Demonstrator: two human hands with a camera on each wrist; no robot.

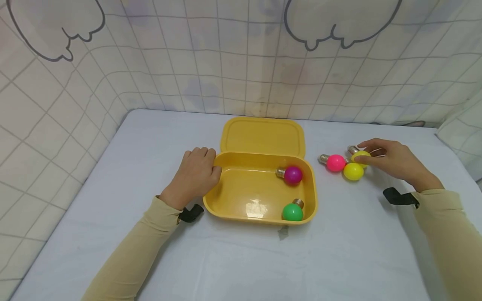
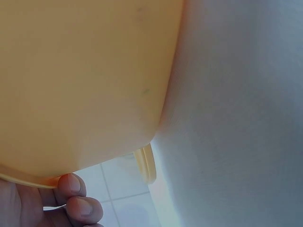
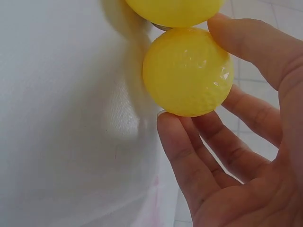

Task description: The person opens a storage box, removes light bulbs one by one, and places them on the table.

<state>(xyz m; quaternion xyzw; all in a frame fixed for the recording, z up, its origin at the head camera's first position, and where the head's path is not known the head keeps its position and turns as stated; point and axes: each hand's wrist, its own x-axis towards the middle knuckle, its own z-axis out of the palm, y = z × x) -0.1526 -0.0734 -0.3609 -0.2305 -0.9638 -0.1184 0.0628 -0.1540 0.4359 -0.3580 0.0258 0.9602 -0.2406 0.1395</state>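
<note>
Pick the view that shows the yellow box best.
The head view: nearly the whole open yellow box shows, interior included. The left wrist view shows only part of its outside, close up; the right wrist view, none of it.

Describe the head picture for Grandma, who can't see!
A person's right hand pinches a round yellow bulb beside a pink bulb and another yellow bulb; the left hand grips a yellow rectangular box holding a purple bulb and a green bulb.

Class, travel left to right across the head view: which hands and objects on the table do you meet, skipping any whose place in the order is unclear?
Left hand → yellow box → pink bulb → nearer yellow bulb → right hand.
</note>
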